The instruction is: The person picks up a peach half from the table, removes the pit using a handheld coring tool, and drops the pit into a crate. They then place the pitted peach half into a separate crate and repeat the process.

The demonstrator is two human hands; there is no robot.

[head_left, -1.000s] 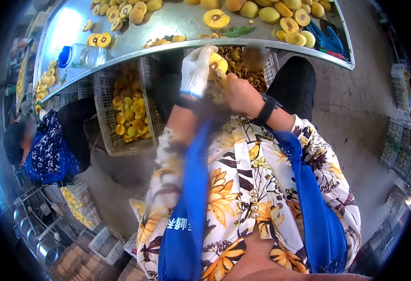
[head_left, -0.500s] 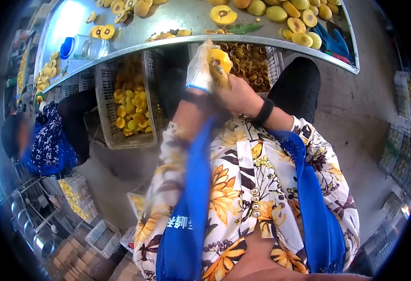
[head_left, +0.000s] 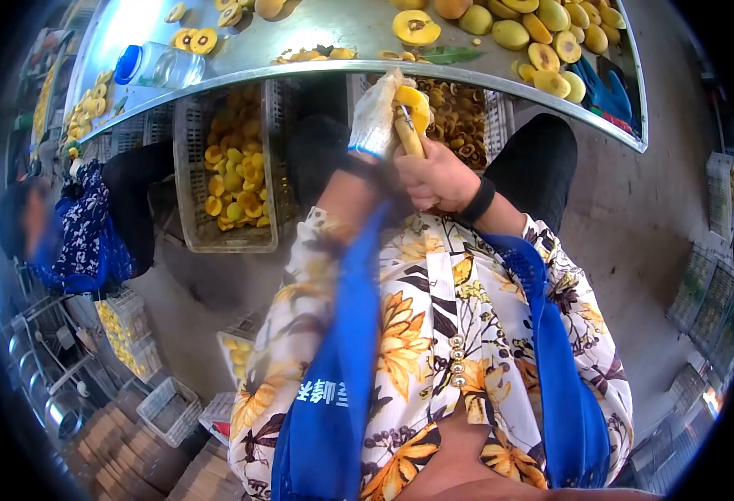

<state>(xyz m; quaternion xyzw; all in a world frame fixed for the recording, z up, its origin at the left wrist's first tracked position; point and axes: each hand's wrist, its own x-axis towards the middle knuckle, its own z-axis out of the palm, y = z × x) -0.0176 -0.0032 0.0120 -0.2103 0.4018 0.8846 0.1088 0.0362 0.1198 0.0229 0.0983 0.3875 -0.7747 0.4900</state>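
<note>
My left hand (head_left: 375, 121), in a white glove, is closed around a yellow halved fruit (head_left: 415, 108) just below the metal table's front edge. My bare right hand (head_left: 438, 175) grips a tool with a light wooden handle (head_left: 409, 138). The tool's metal tip touches the fruit's cut side. Under the hands stands a crate of brown fruit pits and scraps (head_left: 459, 121). On the metal table (head_left: 300, 37), above the hands, lies a large cut fruit half (head_left: 416, 28) with its stone showing, beside a green leaf (head_left: 450, 55).
Whole and halved fruits (head_left: 551, 50) are heaped at the table's right, near a blue glove (head_left: 605, 88). A clear bottle with a blue cap (head_left: 162, 67) lies at the left. A crate of yellow halves (head_left: 237, 184) stands below. Another person (head_left: 87, 221) sits at the far left.
The view has shifted slightly, so the table and crates appear moved. In my right hand the tool now stands more upright, and its handle and metal tip show more clearly against the fruit.
</note>
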